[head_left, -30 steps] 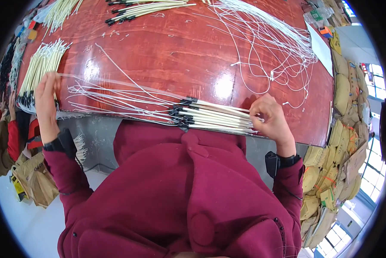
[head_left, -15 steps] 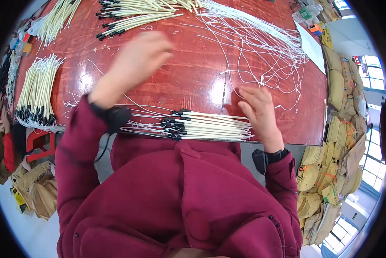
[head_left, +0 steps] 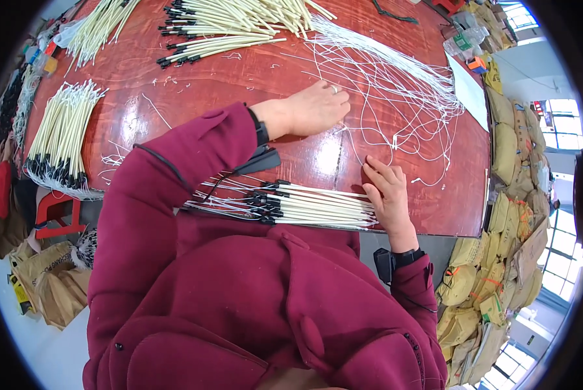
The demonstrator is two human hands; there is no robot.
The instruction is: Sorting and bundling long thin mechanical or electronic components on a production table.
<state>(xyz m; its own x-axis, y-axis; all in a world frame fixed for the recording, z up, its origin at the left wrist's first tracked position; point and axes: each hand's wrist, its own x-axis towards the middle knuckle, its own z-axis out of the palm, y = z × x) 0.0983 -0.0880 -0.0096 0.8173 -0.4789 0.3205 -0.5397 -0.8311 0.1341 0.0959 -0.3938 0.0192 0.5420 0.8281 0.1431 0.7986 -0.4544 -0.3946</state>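
Note:
My left hand (head_left: 314, 109) reaches over the middle of the red table, palm down. Its fingers are bent together close to the tip of a loose white cord (head_left: 352, 140); whether anything is between them is hidden. Lower right, my right hand (head_left: 387, 198) has its thumb and fingers apart, beside the right ends of a row of cream tubes (head_left: 327, 207). These tubes lie along the near edge, with black fittings (head_left: 265, 203) at their left ends. Thin white cords run left from the fittings beneath my left sleeve.
A tangled bundle of white cords (head_left: 402, 62) spreads across the table's (head_left: 207, 91) far right. More black-ended tubes (head_left: 229, 26) lie at the back, with another bundle (head_left: 64, 130) at left. A white sheet (head_left: 468, 91) and a plastic bottle (head_left: 467, 40) sit near the right edge.
My left hand has swung right across the table, towards the loose cord tip. My right hand has shifted slightly down. The whole view has tilted a little.

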